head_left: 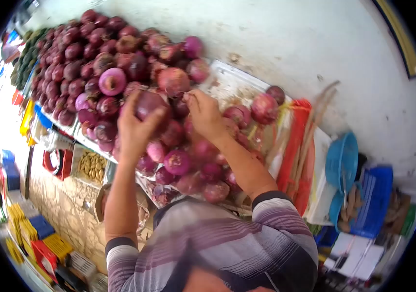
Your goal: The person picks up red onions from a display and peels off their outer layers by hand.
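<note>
Onion (151, 104), one, round, no clear long axis: gripped in the left hand (135, 124) above the pile (74, 51), between near and far edges of the counter (247, 76). Right hand (202, 114), just right of the onion, toward the counter's right end: fingertips pinched; whether on anything, cannot tell.

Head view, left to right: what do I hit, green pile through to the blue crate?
Green produce → tan produce → left hand holding a red onion → right hand → red netting → light-blue basin → blue crate.
</note>
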